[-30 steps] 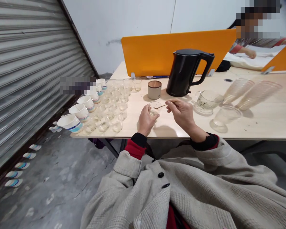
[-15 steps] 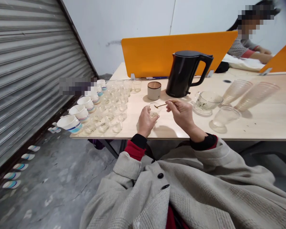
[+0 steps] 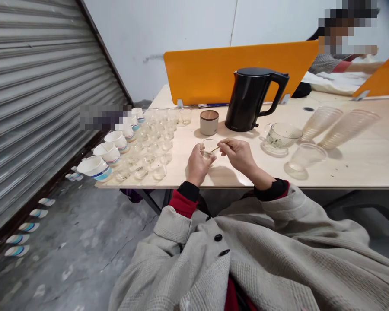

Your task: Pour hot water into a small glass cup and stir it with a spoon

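Observation:
My left hand is wrapped round a small clear cup with some pale liquid at its bottom. In a pinch, my right hand holds a thin gold-coloured spoon, its far end reaching down into that cup. Beyond the cup stands a grey canister with a wooden top. A black electric kettle is behind my right hand. To the right of that hand, a ribbed glass cup holds dark leaf-like bits.
Rows of small clear cups and several white paper cups fill the table's left end. Stacks of clear cups lie tilted at right, near a clear cup. An orange divider stands behind; a person's arm is beyond it.
My right hand has moved slightly left and down, lowering the spoon from above the rim into the cup. My left hand and the cup stay in place. The other person's arms have risen.

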